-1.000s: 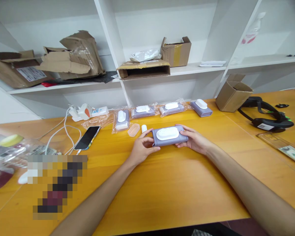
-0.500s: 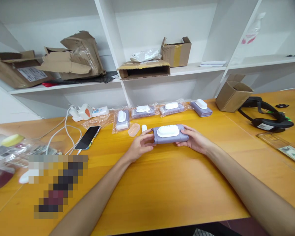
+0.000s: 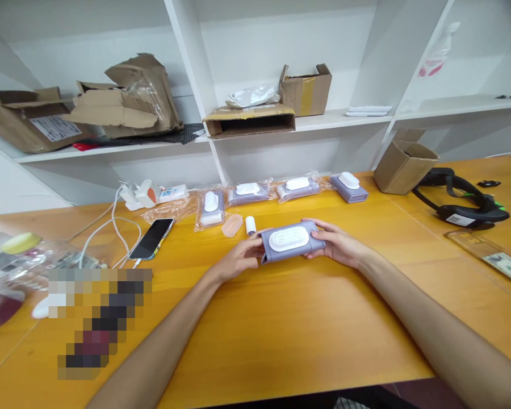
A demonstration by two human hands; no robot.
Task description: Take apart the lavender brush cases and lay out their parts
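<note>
A: So, what are the hands doing right now?

B: Both are holding a lilac plastic case (image 3: 281,254) with a white oval top, low over the orange wooden table (image 3: 281,335). The left hand (image 3: 238,258) is wrapping its end from below, and the right hand (image 3: 338,244) is cupping the other end, fingers spread across it.

A: And what's just changing?

B: The case is tilting and turning slightly compared with a moment ago, so the white oval is now showing rows of small holes.

A: What's around it?

B: At eleven o'clock, just beyond the left hand, a small white cylinder (image 3: 250,225) is sitting beside a translucent peach piece (image 3: 232,225). From eleven to one o'clock, further off, similar lilac units are lying in clear plastic bags (image 3: 247,193).

A: Any containers?

B: At two o'clock, a cardboard box (image 3: 404,167) is standing open on the table, though I can't really see inside it. Farthest away, at twelve o'clock, a flat open carton (image 3: 249,126) is sitting on a white shelf (image 3: 336,120), with a crumpled white bag (image 3: 251,96) resting on top of it. Its dark interior is hiding whatever it's holding.
</note>
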